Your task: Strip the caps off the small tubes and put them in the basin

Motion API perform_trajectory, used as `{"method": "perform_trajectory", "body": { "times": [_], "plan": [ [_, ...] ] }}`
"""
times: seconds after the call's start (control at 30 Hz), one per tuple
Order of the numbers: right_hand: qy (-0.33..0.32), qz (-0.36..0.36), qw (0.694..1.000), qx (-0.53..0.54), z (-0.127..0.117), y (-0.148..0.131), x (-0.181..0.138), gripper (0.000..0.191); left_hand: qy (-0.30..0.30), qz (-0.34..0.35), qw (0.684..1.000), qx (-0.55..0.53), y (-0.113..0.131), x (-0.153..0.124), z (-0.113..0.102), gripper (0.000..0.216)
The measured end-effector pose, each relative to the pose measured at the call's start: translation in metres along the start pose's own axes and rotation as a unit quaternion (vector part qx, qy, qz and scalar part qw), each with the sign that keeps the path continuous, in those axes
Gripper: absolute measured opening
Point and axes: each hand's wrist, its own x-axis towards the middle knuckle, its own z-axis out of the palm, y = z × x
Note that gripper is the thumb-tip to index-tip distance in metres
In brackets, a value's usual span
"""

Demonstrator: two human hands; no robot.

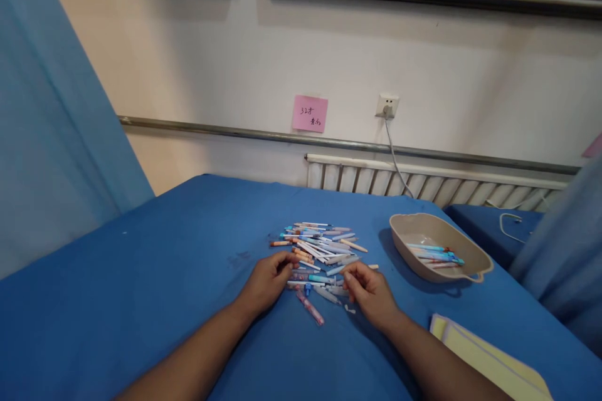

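A pile of several pens and pen caps [316, 245] in pink, blue, white and orange lies on the blue tablecloth [164, 276]. My left hand [268, 281] rests at the pile's near left edge, fingers curled and pinched on a pen. My right hand [369, 291] sits at the near right edge, fingers curled on a small pen part that I cannot make out. One pink pen [310, 308] lies between my wrists, with a small white cap [350, 309] beside my right hand.
A beige oval tray [470, 257] holding a few pens stands at the right. Yellow paper pads [489, 357] lie at the near right edge. Behind the table are a radiator [423, 178], a wall socket with cable [387, 105] and a pink note [310, 113]. Blue cloth hangs left.
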Motion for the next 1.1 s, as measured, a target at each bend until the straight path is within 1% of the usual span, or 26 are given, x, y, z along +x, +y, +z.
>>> {"method": "perform_trajectory", "body": {
  "times": [0.13, 0.23, 0.3, 0.37, 0.47, 0.53, 0.63, 0.67, 0.73, 0.83, 1.0, 1.1],
  "plan": [
    [-0.014, 0.004, 1.0, -0.004, 0.001, -0.002, -0.001, 0.025, -0.032, 0.04, 0.996, 0.067, 0.009, -0.004, 0.0, 0.022],
    [-0.018, 0.007, 1.0, 0.002, 0.002, -0.004, 0.0, 0.024, -0.068, 0.078, 0.985, 0.137, 0.02, -0.008, 0.002, 0.022],
    [-0.019, 0.008, 1.0, 0.0, 0.003, -0.004, 0.0, 0.023, -0.082, 0.096, 0.977, 0.17, 0.027, -0.011, 0.005, 0.022],
    [-0.023, 0.009, 1.0, -0.004, 0.003, -0.004, 0.0, 0.022, -0.095, 0.105, 0.973, 0.18, 0.031, -0.013, 0.009, 0.021],
    [-0.032, 0.01, 0.999, -0.008, 0.003, -0.003, 0.0, 0.021, -0.116, 0.107, 0.974, 0.16, 0.032, -0.014, 0.012, 0.02],
    [-0.033, 0.01, 0.999, -0.011, 0.003, -0.002, -0.001, 0.02, -0.097, 0.101, 0.979, 0.149, 0.026, -0.011, 0.01, 0.021],
    [-0.032, 0.014, 0.999, -0.008, 0.004, -0.002, -0.001, 0.019, -0.013, 0.091, 0.981, 0.172, 0.012, -0.002, 0.001, 0.024],
    [-0.033, 0.015, 0.999, -0.008, 0.004, -0.002, -0.001, 0.019, 0.005, 0.093, 0.978, 0.187, 0.006, 0.002, -0.002, 0.026],
    [-0.037, 0.016, 0.999, -0.009, 0.004, -0.003, -0.001, 0.018, 0.003, 0.092, 0.972, 0.218, -0.003, 0.01, -0.008, 0.029],
    [-0.041, 0.018, 0.999, -0.013, 0.005, -0.003, 0.0, 0.018, -0.022, 0.079, 0.966, 0.247, -0.009, 0.017, -0.013, 0.03],
    [-0.039, 0.02, 0.999, -0.008, 0.005, 0.0, -0.001, 0.018, -0.053, 0.061, 0.958, 0.275, -0.006, 0.018, -0.013, 0.023],
    [-0.042, 0.022, 0.999, -0.012, 0.005, 0.0, -0.001, 0.019, -0.064, 0.05, 0.959, 0.27, -0.004, 0.014, -0.014, 0.021]
  ]
}}
